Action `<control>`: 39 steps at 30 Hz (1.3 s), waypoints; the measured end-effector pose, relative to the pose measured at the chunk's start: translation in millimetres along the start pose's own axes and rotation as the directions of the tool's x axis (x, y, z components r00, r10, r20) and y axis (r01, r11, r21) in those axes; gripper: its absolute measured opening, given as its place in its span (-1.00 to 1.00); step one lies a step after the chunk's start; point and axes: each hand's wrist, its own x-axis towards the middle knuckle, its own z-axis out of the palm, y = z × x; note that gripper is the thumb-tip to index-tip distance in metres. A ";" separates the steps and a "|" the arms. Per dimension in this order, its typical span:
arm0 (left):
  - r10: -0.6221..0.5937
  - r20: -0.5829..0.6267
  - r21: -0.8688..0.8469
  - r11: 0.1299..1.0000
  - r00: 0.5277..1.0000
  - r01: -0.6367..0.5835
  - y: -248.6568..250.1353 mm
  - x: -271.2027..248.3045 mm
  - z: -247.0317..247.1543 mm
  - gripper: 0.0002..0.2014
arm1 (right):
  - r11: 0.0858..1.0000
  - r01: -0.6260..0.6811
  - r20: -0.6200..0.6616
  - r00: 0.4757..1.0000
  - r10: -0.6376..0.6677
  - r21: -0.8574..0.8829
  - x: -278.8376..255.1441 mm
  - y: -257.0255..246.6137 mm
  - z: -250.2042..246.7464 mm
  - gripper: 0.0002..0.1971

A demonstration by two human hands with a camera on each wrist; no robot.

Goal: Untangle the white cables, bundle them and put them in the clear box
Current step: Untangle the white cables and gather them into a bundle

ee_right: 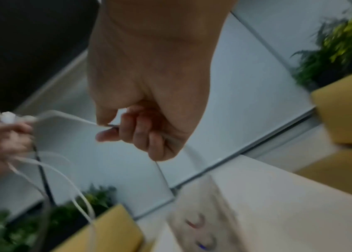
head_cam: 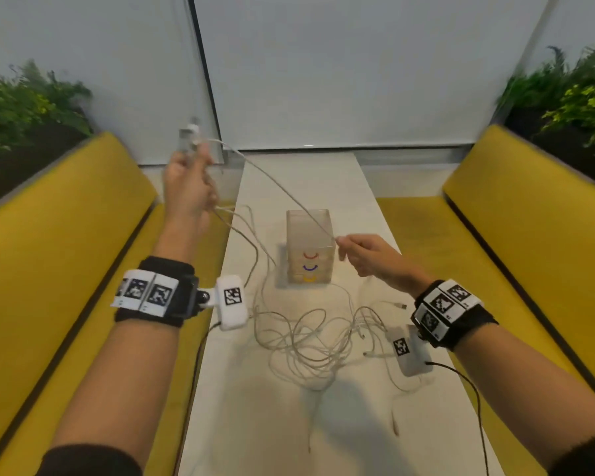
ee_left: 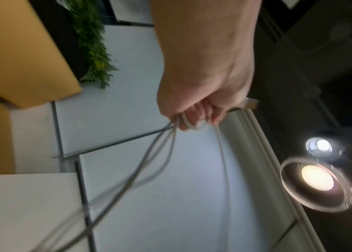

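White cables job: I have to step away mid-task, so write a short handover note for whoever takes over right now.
Left hand: raised, grips several cable strands with plug ends at its fingertips.
Right hand: pinches one cable stretched taut from the left hand, beside the clear box.
White cables: most still lie tangled on the table in front of the box.
Done: nothing bundled that I can see.
Left: finish untangling, bundle, put them in the box.

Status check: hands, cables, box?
Left hand grips cable ends, raised. Right hand pinches one taut strand. Tangle on table, unbundled. Clear box holds no cables.
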 end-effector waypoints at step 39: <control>-0.293 0.473 0.501 0.865 0.831 0.020 -74.6 -45.6 23.3 -0.62 | 0.723 -0.387 0.255 0.754 0.605 -0.573 -82.8 173.2 -2.8 -0.67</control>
